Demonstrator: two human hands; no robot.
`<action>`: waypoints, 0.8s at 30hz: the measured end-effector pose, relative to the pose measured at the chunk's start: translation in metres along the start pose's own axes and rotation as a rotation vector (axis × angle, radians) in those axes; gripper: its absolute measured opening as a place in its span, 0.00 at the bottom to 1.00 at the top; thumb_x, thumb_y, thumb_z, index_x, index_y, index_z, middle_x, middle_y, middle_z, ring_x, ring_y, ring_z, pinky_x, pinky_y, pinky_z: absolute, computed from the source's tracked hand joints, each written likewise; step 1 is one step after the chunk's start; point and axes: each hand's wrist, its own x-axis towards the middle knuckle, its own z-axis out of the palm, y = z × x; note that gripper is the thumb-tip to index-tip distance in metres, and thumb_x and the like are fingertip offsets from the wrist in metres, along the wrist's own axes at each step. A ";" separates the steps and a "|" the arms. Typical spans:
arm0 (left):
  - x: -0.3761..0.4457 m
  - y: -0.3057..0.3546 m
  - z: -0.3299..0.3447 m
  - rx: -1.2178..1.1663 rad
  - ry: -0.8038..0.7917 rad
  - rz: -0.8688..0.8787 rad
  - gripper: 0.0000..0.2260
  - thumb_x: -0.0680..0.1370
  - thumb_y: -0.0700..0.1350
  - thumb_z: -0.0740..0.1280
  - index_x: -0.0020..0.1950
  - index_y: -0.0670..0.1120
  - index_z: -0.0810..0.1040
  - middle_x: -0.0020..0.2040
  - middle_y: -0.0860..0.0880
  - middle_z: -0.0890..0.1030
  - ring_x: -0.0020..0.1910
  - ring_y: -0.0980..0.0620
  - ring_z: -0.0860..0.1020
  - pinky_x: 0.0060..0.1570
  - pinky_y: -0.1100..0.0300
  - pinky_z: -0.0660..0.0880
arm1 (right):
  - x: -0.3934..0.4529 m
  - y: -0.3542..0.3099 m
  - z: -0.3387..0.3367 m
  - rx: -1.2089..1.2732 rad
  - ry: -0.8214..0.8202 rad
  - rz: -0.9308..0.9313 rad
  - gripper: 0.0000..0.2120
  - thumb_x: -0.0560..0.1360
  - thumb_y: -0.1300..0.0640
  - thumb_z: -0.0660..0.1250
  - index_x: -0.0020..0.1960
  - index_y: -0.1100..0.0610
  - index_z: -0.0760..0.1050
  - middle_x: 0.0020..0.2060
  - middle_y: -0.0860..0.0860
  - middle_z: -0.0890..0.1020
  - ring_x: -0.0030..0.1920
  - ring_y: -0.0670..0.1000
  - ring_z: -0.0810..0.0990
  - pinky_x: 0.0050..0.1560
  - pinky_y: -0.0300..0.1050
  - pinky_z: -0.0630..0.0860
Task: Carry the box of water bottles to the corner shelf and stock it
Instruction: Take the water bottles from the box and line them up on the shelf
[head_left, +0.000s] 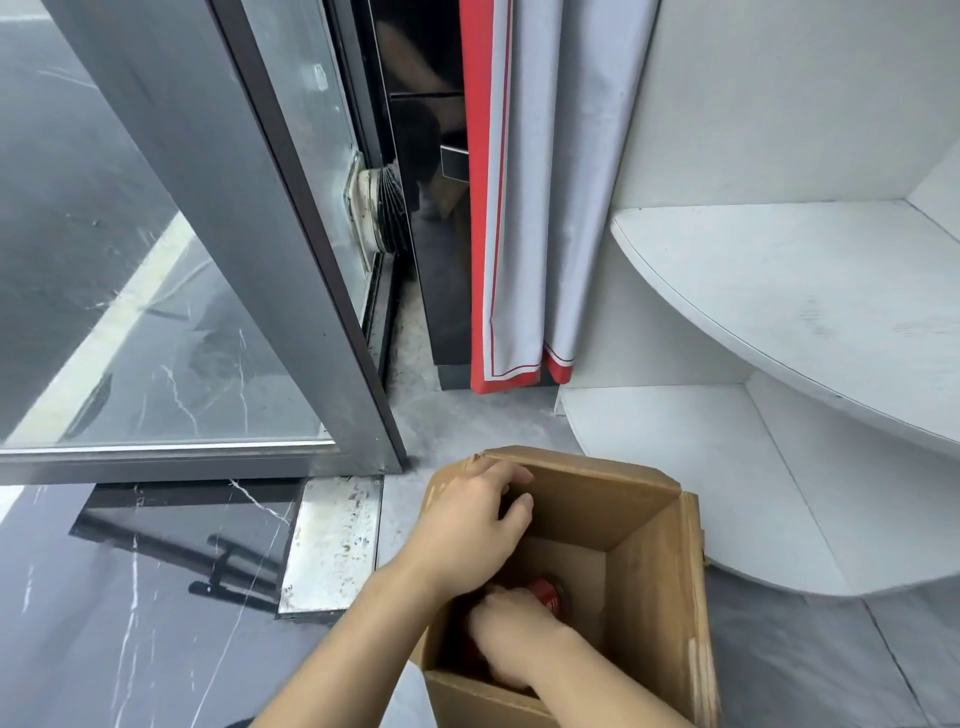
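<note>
An open brown cardboard box (654, 587) stands on the grey floor at the bottom centre, just in front of the white corner shelf (779, 291). My left hand (467, 525) grips the box's far left flap at the rim. My right hand (511, 639) reaches down inside the box, fingers curled around a bottle with a red label (548, 595). Most of that bottle is hidden by the hand and the box wall. The shelf's curved upper board and its lower board (701, 467) hold nothing.
A glass door (171, 332) with a grey metal frame stands to the left, its corner near the box. A grey and red curtain (524, 208) hangs between door and shelf. A metal floor plate (332, 545) lies left of the box.
</note>
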 end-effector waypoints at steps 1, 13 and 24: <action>0.000 0.000 0.001 0.013 -0.012 0.001 0.14 0.79 0.51 0.61 0.63 0.51 0.76 0.62 0.54 0.77 0.63 0.53 0.74 0.66 0.52 0.71 | 0.002 0.000 0.002 -0.024 -0.022 -0.006 0.23 0.76 0.64 0.66 0.70 0.59 0.69 0.67 0.61 0.73 0.70 0.62 0.70 0.66 0.62 0.70; 0.002 0.006 0.007 0.016 -0.027 0.036 0.15 0.80 0.50 0.61 0.66 0.51 0.75 0.64 0.54 0.75 0.63 0.55 0.72 0.64 0.58 0.71 | 0.014 0.015 0.009 0.027 -0.102 0.131 0.23 0.78 0.64 0.63 0.72 0.53 0.68 0.73 0.58 0.68 0.72 0.65 0.66 0.68 0.67 0.66; 0.004 -0.010 0.003 0.049 -0.164 -0.043 0.27 0.73 0.38 0.62 0.73 0.48 0.68 0.69 0.49 0.71 0.70 0.50 0.68 0.69 0.60 0.66 | -0.044 0.062 -0.048 0.660 0.559 0.187 0.13 0.76 0.48 0.69 0.60 0.43 0.73 0.56 0.49 0.81 0.57 0.53 0.79 0.57 0.49 0.77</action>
